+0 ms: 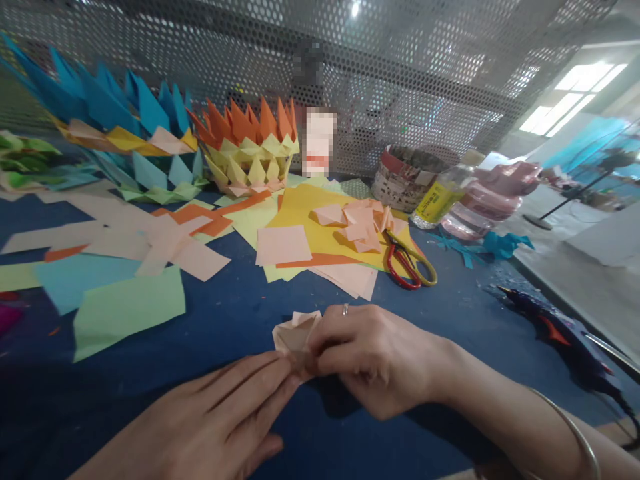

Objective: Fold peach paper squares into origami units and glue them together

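A small piece of pale pink paper (295, 337), partly folded, lies on the blue table before me. My left hand (220, 407) rests flat with its fingers stretched out, the tips touching the paper's lower left edge. My right hand (373, 353), with a ring on one finger, is closed and pinches the paper's right side. The fingers hide that side of it. Beyond it lie a stack of pink paper squares (283, 245) and several folded pink paper pieces (363, 223). Scissors (407, 263) with red and yellow handles lie beside them.
Blue (155, 107) and orange-yellow (250, 147) folded-paper crowns stand at the back left. Paper strips (110, 223) and a green sheet (133, 307) cover the left side. At right are a woven basket (405, 177), bottles (440, 197) and a glue gun (560, 340) near the table edge.
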Demonstrator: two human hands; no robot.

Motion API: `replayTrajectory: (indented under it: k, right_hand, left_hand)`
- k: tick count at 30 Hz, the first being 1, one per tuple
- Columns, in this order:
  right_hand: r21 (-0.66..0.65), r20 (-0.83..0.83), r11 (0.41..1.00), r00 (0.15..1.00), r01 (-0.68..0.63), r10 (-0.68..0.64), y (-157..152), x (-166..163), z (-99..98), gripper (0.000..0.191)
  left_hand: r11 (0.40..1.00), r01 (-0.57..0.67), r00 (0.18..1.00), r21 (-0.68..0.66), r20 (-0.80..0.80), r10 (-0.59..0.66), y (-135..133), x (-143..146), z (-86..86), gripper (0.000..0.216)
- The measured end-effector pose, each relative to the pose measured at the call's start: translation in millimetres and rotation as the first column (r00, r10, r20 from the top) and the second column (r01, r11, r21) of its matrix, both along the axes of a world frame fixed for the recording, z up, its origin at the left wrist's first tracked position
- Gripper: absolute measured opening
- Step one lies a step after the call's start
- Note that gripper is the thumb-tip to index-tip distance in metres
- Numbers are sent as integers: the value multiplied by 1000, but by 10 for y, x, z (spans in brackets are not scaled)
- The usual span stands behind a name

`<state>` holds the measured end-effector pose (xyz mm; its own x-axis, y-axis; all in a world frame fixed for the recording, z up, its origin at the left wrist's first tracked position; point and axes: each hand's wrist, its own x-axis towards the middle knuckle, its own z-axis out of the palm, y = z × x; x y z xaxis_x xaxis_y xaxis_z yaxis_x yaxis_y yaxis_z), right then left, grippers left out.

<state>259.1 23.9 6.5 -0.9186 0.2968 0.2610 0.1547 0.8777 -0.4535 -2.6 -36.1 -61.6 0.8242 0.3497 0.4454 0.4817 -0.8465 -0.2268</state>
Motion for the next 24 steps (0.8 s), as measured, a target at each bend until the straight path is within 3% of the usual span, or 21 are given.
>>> replayTrajectory:
  k: [3, 6, 12, 16, 19, 22, 24]
  right_hand:
    - [107, 87, 994, 996, -7, -2, -30, 0, 18, 19]
    - [200, 138, 980, 990, -8, -20, -62, -9, 31, 23]
    - [301, 224, 953, 973, -7, -63, -120, -34, 69, 21]
    - [272, 214, 962, 973, 21, -82, -110, -24, 65, 20]
    - [209, 54, 977, 997, 44, -56, -46, 8, 33, 22]
    - [138, -95, 980, 986, 146, -134, 35, 40, 7, 40]
    - [113, -51, 976, 982, 185, -180, 77, 51, -2, 45]
  left_hand:
    - [1000, -3, 1000, 8, -16, 4, -5, 0, -33, 41]
    - [1000, 3, 1000, 18, -27, -3, -20, 1, -42, 39]
    - [998, 15, 1000, 53, -15, -14, -24, 32, 43, 40]
    - [997, 13, 1000, 70, -8, -12, -8, 43, 69, 37]
    - [998, 10, 1000, 61, -12, -9, -5, 45, 73, 37]
    - [998, 12, 1000, 63, 13, -12, 2, 54, 85, 37]
    - [998, 11, 999, 63, 31, -13, 10, 64, 95, 38]
